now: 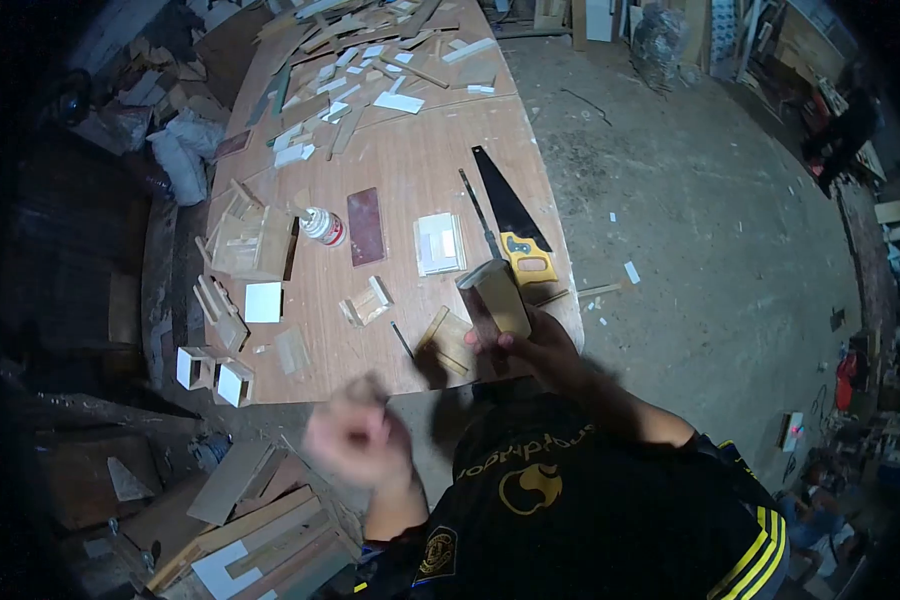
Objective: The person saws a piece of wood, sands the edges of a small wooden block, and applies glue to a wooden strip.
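My right hand (545, 348) grips a small wooden block (500, 297) over the table's near edge, thumb pressed against its lower end. One face of the block is pale, and a dark brown strip runs along its left side. My left hand (355, 430) is raised off the table's front edge, its fingers smeared by motion. Just left of the block lies a thin wooden piece with a raised strip (446, 340), beside a pencil-like stick (402, 340). Behind the block are a yellow-handled handsaw (528, 258) and a long thin file-like tool (478, 210).
On the table (320, 365) stand a glue bottle (322, 227), a reddish-brown sheet (365, 227), a stack of white pieces (438, 244) and a wooden box (253, 245). Wood scraps (398, 102) cover the far end. Boards (255, 545) lean below left.
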Motion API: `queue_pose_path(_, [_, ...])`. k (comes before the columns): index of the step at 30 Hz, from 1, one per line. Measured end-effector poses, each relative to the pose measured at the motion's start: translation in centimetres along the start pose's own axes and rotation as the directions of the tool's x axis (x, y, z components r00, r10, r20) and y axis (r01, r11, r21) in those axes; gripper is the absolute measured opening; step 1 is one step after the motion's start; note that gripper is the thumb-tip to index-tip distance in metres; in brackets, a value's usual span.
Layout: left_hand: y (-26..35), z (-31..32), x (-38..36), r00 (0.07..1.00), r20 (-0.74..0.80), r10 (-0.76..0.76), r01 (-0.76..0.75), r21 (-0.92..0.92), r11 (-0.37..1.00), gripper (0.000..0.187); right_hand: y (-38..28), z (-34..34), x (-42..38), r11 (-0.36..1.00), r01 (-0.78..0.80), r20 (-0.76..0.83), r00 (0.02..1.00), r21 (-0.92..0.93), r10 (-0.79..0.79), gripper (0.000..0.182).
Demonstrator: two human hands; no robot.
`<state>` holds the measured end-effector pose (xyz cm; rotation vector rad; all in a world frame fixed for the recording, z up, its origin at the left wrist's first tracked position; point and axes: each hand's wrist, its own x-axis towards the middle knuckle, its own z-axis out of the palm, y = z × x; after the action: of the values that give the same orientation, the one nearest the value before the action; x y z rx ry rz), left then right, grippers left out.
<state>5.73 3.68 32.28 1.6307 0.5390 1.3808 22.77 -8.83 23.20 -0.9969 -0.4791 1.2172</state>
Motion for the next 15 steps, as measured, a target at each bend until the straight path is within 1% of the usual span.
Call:
queue_pose_path(1, [-2.3,2.1,-0.1,0.969,-0.119,-0.214,0.190,-0.189,0.963,0.045,-0.8,0.6,0.1,0.999,0.027,-0.007,1.000,0.037,-0.027,0.053])
queue_pose_path(2, [-4.3,2.3,-1.0,0.814,-0.090,-0.574,0.463,-0.495,0.735,0.045,-1.4,1.0,0.3,0.996,0.052,-0.011,0.999,0.073,-0.051,0.052])
queue_pose_path(3, [-4.3,3.3,-0.8,0.727,0.032,-0.686,0.565,-0.596,0.571,0.043,-1.6,0.9,0.5,0.996,0.039,0.007,0.999,0.076,-0.040,0.052])
queue_pose_path(4, [-6.5,2.7,-1.6,0.713,0.092,-0.695,0.613,-0.562,0.555,0.040,-1.8,0.7,0.7,0.997,0.028,0.025,0.999,0.070,-0.030,0.051])
queue_pose_path(6, [-7.5,3.4,-2.2,0.731,0.137,-0.669,0.663,-0.376,0.647,0.037,-2.1,0.4,0.9,0.998,0.012,0.062,0.998,0.068,-0.016,0.049])
queue_pose_path(8, [-7.1,3.5,-2.6,0.744,0.285,-0.604,0.649,-0.523,0.553,0.040,-2.4,0.2,0.7,0.992,-0.045,0.086,0.996,0.114,0.035,0.050])
queue_pose_path(9, [-7.2,3.5,-2.8,0.768,0.311,-0.560,0.623,-0.562,0.543,0.043,-2.4,0.0,1.0,0.992,-0.062,0.128,0.991,0.111,0.047,0.052])
queue_pose_path(10, [-7.0,3.6,-2.7,0.779,0.285,-0.558,0.608,-0.563,0.561,0.043,-2.6,-0.1,1.3,0.991,-0.071,0.156,0.986,0.111,0.054,0.052])
queue_pose_path(12, [-6.6,3.8,-2.5,0.766,0.295,-0.570,0.591,-0.672,0.446,0.045,-3.0,-0.2,1.6,0.993,-0.065,0.158,0.986,0.102,0.048,0.053])
queue_pose_path(13, [-6.9,3.8,-2.6,0.784,0.298,-0.545,0.564,-0.709,0.423,0.047,-2.8,-0.5,2.0,0.993,-0.047,0.187,0.982,0.111,0.025,0.052])
queue_pose_path(14, [-6.9,3.8,-2.7,0.788,0.280,-0.548,0.553,-0.712,0.433,0.047,-2.7,-0.7,2.2,0.992,-0.058,0.203,0.979,0.110,0.034,0.052])
queue_pose_path(15, [-6.9,3.9,-2.8,0.796,0.261,-0.546,0.526,-0.744,0.412,0.048,-2.7,-1.0,2.5,0.988,-0.076,0.215,0.976,0.132,0.047,0.052])
